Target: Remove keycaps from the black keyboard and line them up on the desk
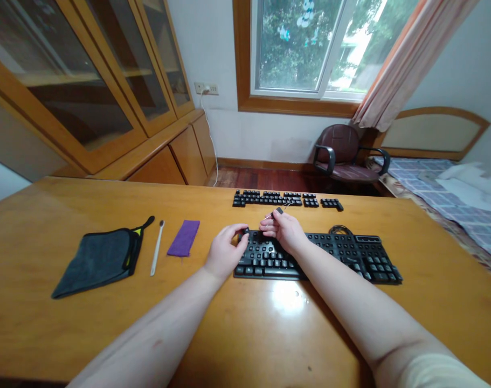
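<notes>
A black keyboard lies on the desk, with keycaps on its lower rows and right end and bare switches across much of the upper part. At its upper left corner my left hand is closed, pinching a small black keycap between thumb and fingers. Over the keyboard's top edge, my right hand grips a wire keycap puller, its dark handle between thumb and fingers and thin wires pointing away. Beyond the hands, loose black keycaps are laid out in rows near the desk's far edge.
Left of the keyboard lie a purple cloth, a white toothbrush and a folded dark grey cloth. A coiled cable sits behind the keyboard. Past the wooden desk stand a chair and a glass-door cabinet.
</notes>
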### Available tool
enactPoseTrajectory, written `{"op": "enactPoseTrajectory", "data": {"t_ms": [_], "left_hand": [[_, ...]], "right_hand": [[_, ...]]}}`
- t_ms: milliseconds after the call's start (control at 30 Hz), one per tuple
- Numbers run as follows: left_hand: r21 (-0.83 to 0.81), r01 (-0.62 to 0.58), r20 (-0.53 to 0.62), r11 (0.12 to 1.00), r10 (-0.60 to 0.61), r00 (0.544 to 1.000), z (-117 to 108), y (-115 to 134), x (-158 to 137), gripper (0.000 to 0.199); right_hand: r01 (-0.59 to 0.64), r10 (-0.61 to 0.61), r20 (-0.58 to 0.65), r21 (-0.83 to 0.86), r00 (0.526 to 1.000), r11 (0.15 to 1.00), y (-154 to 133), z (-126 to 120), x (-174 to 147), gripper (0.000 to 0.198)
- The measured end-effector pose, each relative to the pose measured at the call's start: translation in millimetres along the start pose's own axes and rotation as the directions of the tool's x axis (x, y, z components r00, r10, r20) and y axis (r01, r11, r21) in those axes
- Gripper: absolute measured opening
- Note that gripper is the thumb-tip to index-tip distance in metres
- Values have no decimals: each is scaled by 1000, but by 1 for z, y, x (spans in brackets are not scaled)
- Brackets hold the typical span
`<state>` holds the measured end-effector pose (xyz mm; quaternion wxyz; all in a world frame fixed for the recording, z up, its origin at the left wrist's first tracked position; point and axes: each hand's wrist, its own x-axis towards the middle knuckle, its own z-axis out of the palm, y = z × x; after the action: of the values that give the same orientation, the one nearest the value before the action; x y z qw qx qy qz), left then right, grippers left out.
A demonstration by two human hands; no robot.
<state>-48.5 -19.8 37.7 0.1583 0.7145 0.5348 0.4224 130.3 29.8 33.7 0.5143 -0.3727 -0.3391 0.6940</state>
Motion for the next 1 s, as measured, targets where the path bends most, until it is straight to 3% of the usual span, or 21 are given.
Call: {"op": "enactPoseTrajectory", "data": {"t_ms": [233,400,600,1000], "left_hand": [[256,-162,150,953,126,981,6,8,61,29],[348,-112,149,931,63,987,24,-17,101,27],[357,-79,226,931,-4,974,36,-43,96,25],[402,-11,280,916,-112,953,41,-57,94,19]], "right_hand": [[142,-133,-116,72,984,987,-3,-7,5,30],[149,-133,-151,99,980,984,-5,-6,6,29],[138,-125,-160,74,979,988,-6,-4,6,30],[182,-175,-146,34,974,983,-2,-9,10,31]]}}
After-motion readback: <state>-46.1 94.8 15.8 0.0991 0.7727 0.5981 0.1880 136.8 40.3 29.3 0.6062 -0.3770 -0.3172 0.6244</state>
